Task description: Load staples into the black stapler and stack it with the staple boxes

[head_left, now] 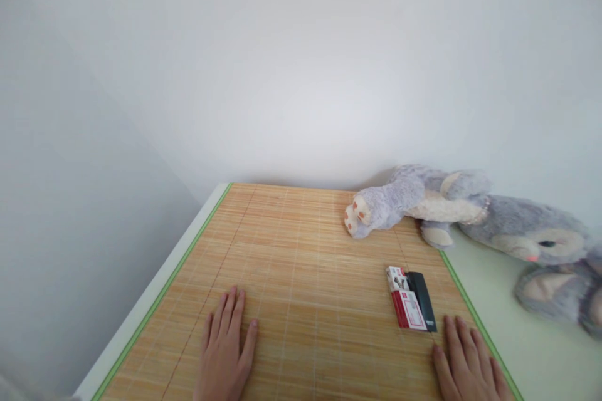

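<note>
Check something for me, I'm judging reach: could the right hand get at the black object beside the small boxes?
Probably yes. The right hand lies flat on the mat, close to the near end of the black object, with nothing visible between them. The small boxes line only its left side.

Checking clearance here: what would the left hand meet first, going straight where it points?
Probably the wall beyond the mat; before that, the left hand seems unobstructed, though depth is unclear.
</note>
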Tool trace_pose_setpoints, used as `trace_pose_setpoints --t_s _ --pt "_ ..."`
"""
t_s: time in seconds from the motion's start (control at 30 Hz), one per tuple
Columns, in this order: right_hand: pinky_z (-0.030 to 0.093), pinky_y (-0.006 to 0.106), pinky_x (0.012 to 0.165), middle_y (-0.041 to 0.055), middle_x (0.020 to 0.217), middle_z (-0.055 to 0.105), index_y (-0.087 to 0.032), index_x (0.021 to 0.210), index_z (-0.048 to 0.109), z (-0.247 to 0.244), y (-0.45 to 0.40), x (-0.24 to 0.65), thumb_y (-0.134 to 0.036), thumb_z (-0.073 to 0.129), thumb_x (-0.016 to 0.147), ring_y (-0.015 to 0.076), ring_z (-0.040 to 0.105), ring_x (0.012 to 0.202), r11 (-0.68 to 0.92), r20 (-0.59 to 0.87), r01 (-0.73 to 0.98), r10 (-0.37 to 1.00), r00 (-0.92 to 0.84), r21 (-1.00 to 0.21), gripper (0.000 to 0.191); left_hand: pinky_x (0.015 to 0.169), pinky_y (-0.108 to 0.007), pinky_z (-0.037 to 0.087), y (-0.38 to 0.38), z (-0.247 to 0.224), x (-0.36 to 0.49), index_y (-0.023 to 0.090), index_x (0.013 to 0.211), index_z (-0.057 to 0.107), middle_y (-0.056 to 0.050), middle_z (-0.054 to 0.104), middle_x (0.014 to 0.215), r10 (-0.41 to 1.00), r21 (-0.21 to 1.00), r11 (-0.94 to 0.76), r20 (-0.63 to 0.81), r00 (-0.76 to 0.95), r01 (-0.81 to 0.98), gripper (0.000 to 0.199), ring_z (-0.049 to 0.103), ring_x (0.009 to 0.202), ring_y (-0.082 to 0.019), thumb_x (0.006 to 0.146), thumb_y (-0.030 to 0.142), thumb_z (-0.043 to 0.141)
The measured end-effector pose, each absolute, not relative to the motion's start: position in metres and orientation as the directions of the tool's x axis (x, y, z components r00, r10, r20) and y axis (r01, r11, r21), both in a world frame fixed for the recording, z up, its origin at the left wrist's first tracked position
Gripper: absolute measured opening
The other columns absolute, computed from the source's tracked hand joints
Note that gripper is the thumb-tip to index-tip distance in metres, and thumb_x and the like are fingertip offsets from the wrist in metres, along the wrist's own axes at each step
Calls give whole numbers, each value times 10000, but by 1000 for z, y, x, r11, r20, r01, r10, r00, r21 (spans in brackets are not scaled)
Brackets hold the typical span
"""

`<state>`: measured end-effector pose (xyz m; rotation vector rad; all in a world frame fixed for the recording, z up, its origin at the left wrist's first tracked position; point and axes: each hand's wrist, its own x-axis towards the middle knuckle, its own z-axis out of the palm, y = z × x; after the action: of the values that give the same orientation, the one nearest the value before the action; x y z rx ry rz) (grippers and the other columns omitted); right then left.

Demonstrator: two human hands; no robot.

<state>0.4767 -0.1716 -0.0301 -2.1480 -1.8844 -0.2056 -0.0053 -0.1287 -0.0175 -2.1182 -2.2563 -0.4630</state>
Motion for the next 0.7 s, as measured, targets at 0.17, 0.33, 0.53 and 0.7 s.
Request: trace_pose_setpoints --t_s 0.17,0.33,0.53,0.7 --pt "178 631 1245 87 1735 191 -178 1672 155 -30 -175 471 -456 180 1022 334 120 1605 -171 270 982 945 186 -79 707 1299 -552 158 -130 -16 -5 226 1668 146 -71 271 1717 970 190 24 235 -69 982 687 188 1600 -268 1037 382 367" --pt "174 594 1257 86 1737 182 -166 1665 189 -27 -176 468 -476 170 1035 314 123 1604 -224 265 973 936 230 -54 702 1295 -560 147 -133 -14 -4 224 1665 170 -81 288 1711 962 205 8 265 -63 979 681 199 1596 -275 1035 389 369" --pt "186 577 1255 81 1734 197 -177 1663 206 -29 -176 469 -476 164 1036 304 141 1600 -246 266 969 932 246 -33 695 1295 -563 134 -136 -18 -5 200 1666 160 -94 271 1715 959 186 8 275 -60 982 679 173 1602 -279 1041 385 351" --pt "189 557 1258 83 1731 208 -168 1664 194 -29 -175 466 -464 194 1031 291 135 1601 -255 263 966 930 258 -46 698 1297 -553 129 -137 -19 -5 191 1664 169 -92 245 1723 957 184 2 285 -55 983 680 148 1608 -273 1035 383 337"
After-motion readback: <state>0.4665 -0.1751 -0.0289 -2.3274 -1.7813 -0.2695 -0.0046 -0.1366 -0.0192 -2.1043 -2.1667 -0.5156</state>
